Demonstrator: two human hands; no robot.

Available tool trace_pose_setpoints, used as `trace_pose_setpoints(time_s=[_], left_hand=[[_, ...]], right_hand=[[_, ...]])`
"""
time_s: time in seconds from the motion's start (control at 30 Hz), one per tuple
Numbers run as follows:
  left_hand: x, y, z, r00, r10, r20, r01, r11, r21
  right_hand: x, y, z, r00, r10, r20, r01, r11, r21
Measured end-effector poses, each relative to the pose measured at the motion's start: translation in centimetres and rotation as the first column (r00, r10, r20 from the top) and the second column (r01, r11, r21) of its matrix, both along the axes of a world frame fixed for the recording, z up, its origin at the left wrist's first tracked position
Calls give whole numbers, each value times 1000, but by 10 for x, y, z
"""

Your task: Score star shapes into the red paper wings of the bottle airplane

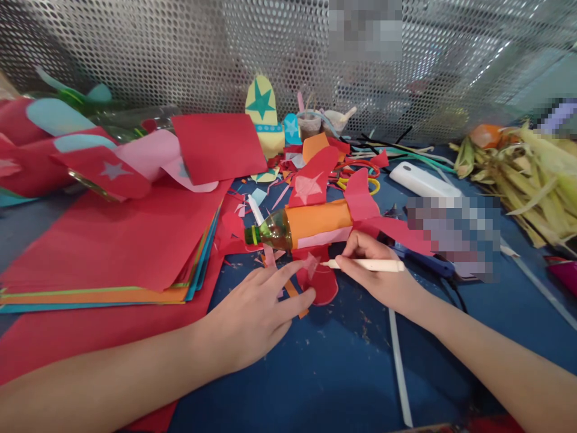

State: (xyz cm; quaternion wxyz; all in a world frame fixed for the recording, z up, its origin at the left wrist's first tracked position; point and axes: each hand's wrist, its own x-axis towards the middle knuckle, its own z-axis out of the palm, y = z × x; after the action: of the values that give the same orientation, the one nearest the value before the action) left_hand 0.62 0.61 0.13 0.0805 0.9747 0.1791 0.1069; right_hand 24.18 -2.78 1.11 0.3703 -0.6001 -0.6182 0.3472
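Observation:
A white marker (383,265) is pinched in my right hand (372,282), its tip against the lower red paper wing (327,291). My left hand (255,316) has its fingers stretched out, the fingertips pressing on that wing beside a pink star (310,264). The wing joins a green plastic bottle (276,230) lying on its side, neck to the left. Orange paper (318,219) wraps the bottle, with a pink strip (322,237) along it. Another red wing (311,180) with a pink star stands on the far side, and red fins (360,198) spread at the base.
Left lies a stack of coloured paper (99,246), with paper-covered bottles behind. Paper scraps (279,186), pipe cleaners (406,147) and a yellow paper piece with a star (261,114) lie along the metal mesh (180,54). Right are a white device (424,179) and corn husks (532,174).

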Motion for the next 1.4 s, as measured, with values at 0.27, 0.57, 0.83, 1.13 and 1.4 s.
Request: trace_pose_setpoints(time_s=[0.27, 0.57, 0.83, 1.13, 1.4], left_hand=[[0, 1, 0, 1000, -14, 19, 14, 1000, 3], [0, 1, 1, 1000, -16, 20, 16, 1000, 4], [1, 0, 0, 1000, -13, 16, 14, 1000, -2], [0, 0, -2, 999, -21, 28, 20, 1000, 17], [0, 1, -1, 999, -22, 39, 21, 1000, 16]], right_hand=[[0, 0, -1, 1000, 5, 11, -5, 1000, 10], [-1, 0, -1, 1000, 3, -3, -4, 1000, -15], [1, -1, -1, 1000, 7, -7, -7, 1000, -11], [0, 2, -2, 1000, -1, -12, 1, 1000, -20], [-1, 2, -2, 1000, -4, -4, 4, 1000, -22]])
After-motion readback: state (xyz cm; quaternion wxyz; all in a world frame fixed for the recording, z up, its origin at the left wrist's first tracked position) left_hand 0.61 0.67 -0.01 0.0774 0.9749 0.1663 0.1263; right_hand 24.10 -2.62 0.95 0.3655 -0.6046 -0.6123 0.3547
